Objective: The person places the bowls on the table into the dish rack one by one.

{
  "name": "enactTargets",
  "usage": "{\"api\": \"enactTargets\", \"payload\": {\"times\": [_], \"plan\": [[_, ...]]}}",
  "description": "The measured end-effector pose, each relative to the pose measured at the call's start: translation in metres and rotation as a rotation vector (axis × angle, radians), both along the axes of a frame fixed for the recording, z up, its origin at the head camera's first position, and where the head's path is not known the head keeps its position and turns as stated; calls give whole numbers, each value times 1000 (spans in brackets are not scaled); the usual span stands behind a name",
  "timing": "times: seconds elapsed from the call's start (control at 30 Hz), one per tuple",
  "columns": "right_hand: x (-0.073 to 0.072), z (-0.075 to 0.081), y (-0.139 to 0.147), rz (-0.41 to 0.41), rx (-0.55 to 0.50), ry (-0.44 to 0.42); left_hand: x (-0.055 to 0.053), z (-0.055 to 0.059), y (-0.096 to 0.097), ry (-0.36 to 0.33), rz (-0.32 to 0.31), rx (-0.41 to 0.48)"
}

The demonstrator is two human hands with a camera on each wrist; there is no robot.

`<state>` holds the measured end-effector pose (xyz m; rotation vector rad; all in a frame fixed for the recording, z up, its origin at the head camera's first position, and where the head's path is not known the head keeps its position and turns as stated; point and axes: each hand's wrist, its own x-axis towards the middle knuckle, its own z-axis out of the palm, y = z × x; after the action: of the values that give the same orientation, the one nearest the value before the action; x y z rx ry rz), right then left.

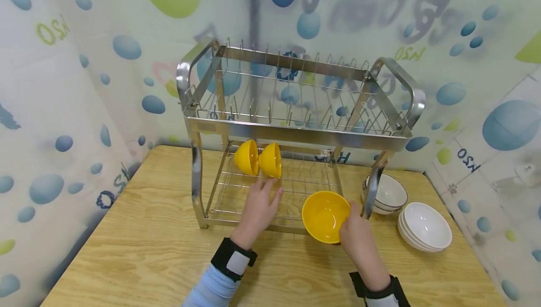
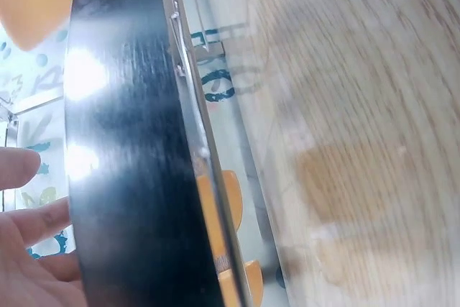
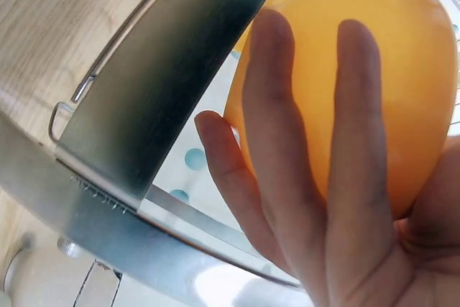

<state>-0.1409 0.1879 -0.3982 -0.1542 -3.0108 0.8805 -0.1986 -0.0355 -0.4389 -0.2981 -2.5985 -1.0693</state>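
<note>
My right hand (image 1: 358, 234) grips a yellow bowl (image 1: 322, 216) by its right side, in front of the dish rack's lower tier. In the right wrist view, the fingers (image 3: 352, 98) spread over the bowl's outer wall. Two more yellow bowls (image 1: 246, 157) stand on their sides, one beside the other, at the left of the lower tier. My left hand (image 1: 258, 208) reaches over that tier, its fingertips just below the right one (image 1: 270, 160) of the pair; whether they touch it I cannot tell. Its fingers are loosely extended and appear to hold nothing.
The two-tier metal dish rack (image 1: 296, 131) stands on a wooden table (image 1: 148, 232), its upper front bar above both hands. Right of it are stacked white bowls (image 1: 424, 227) and dark-rimmed bowls (image 1: 385, 193). A patterned curtain (image 1: 105, 63) hangs behind.
</note>
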Motion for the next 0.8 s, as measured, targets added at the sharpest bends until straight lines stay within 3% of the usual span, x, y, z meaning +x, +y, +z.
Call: {"api": "enactTargets", "payload": {"times": [0.5,0.8], "plan": [[-11,1,-13,-39,24,3,0,2,6,-46,-11,28],[-16,1,-23,-51,27,-47,2,5,13,-85,-26,32]]}}
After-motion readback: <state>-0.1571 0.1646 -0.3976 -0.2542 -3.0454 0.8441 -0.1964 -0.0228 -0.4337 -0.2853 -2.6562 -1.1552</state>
